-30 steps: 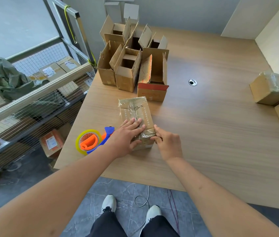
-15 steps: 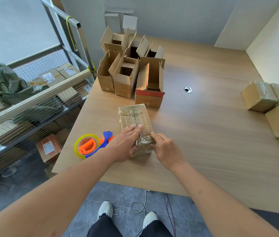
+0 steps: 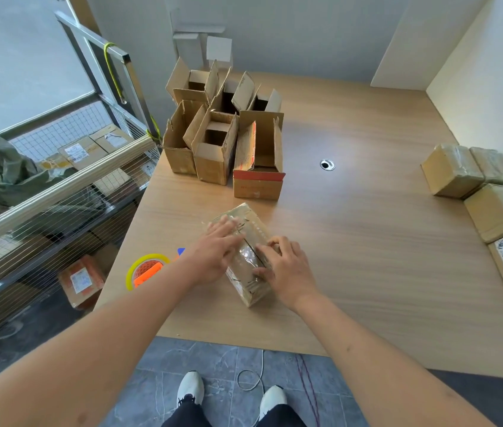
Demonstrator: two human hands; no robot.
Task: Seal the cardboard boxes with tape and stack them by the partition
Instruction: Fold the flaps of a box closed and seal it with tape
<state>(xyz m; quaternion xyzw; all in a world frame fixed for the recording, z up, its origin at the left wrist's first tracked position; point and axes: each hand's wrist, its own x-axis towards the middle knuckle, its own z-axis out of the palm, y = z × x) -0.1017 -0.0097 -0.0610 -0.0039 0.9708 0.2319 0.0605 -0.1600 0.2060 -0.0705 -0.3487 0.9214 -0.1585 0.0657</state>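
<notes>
A taped cardboard box (image 3: 250, 263) lies near the front edge of the wooden table (image 3: 367, 257), turned at an angle. My left hand (image 3: 216, 251) lies flat on its top with straight fingers, blurred by motion. My right hand (image 3: 287, 269) rests on the box's right side, fingers bent over the top and thumb against the near end. A tape dispenser (image 3: 146, 269) with a yellow roll and orange body lies left of the box, partly hidden by my left forearm. Several sealed boxes (image 3: 475, 186) sit against the white partition (image 3: 487, 75) at the right.
Several open, unsealed cardboard boxes (image 3: 222, 134) stand at the table's back left. A round cable hole (image 3: 327, 164) is in the table's middle. A wire-mesh cart (image 3: 43, 186) with parcels stands left of the table. My shoes (image 3: 191, 389) and a loose cable (image 3: 250, 377) are on the floor below.
The box has turned so its near end points right. My left hand has slid further up across the top, and my right hand has moved onto the box's near right side.
</notes>
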